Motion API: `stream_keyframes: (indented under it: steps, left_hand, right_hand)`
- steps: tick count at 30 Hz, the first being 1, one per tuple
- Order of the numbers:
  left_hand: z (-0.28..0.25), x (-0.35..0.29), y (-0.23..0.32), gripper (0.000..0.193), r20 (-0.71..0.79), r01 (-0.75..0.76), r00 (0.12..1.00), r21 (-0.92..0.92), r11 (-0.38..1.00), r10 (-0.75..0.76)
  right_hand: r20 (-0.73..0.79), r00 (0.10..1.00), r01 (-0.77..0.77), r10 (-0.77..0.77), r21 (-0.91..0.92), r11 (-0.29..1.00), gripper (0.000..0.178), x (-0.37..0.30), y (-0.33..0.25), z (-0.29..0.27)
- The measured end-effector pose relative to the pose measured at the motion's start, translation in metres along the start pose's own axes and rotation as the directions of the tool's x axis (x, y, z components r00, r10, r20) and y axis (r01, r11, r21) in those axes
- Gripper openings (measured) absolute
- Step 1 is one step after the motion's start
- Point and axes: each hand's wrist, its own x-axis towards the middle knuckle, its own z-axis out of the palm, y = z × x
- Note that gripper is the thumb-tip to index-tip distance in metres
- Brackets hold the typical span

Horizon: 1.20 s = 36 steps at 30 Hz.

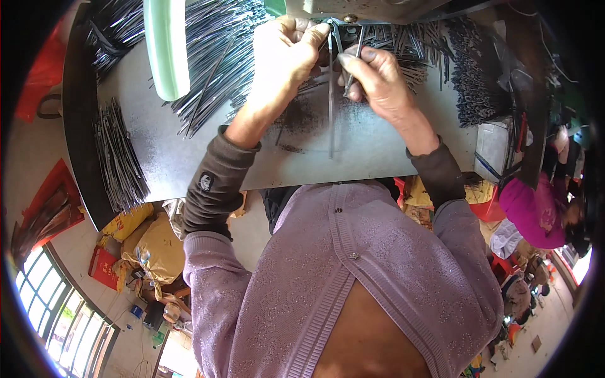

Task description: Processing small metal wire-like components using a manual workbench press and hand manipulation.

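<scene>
At the far edge of the metal worktable (208, 167), both hands work close together beneath a metal fixture (384, 9). My left hand (285, 60) is closed, thumb and forefinger pinching the upper end of a thin metal strip (331, 107). That strip hangs toward me and is partly blurred. Just to the right, my right hand (383, 85) grips a slim metal rod (360, 44) between thumb and fingers, slanted with its top near the fixture. What joins the pieces at the fixture is too small to tell.
Left of my hands lies a large pile of thin metal rods (208, 57), with another bundle (120, 157) at the table's left edge. More dark metal pieces (472, 75) are heaped right. A pale green curved bar (167, 57) hangs overhead. A person in magenta (535, 211) is at right.
</scene>
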Motion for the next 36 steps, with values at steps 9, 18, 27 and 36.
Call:
stream_keyframes:
  steps: [9,18,27,36]
  left_hand:
    - [0.005,-0.033,-0.016,0.020,0.086,-0.006,0.996,0.043,0.999,0.002]
    - [-0.038,-0.068,0.025,0.015,0.295,0.553,0.826,-0.263,0.791,-0.480]
    - [-0.060,-0.055,0.019,0.017,0.351,0.582,0.794,-0.207,0.786,-0.496]
    - [-0.065,-0.048,0.040,0.016,0.297,0.073,0.929,0.436,0.897,-0.220]
  right_hand:
    - [-0.055,0.982,0.174,-0.180,-0.092,0.980,0.019,-0.028,-0.006,0.009]
    - [0.061,0.977,0.191,-0.205,0.181,0.965,0.033,-0.031,-0.002,0.016]
    - [0.195,0.981,-0.080,0.007,0.366,0.927,0.035,-0.008,0.001,0.018]
    - [0.284,0.959,-0.164,0.019,0.496,0.853,0.033,0.010,0.002,0.025]
